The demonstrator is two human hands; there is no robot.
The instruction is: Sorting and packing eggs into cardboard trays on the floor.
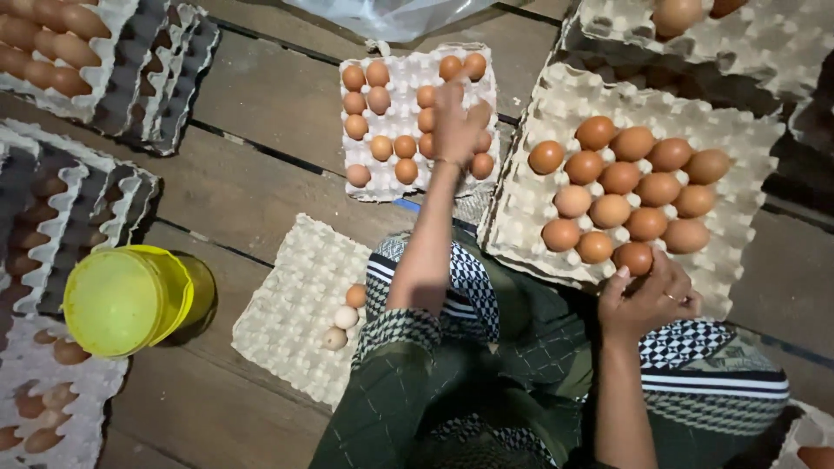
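Brown egg (633, 257) in right hand (647, 300) grip, long axis unclear; left hand (455, 122) grip hidden over tray (382, 182).

The wooden plank floor (261, 95) carries grey egg trays: one tray (417, 122) at the far edge, a bigger tray (738, 139) right, a yellow bucket (126, 300) left.

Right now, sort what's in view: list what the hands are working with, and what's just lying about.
In hand:
left hand over the small egg tray
right hand at the big egg tray, touching a brown egg

Lying about:
yellow bucket
plastic bag
stacked trays
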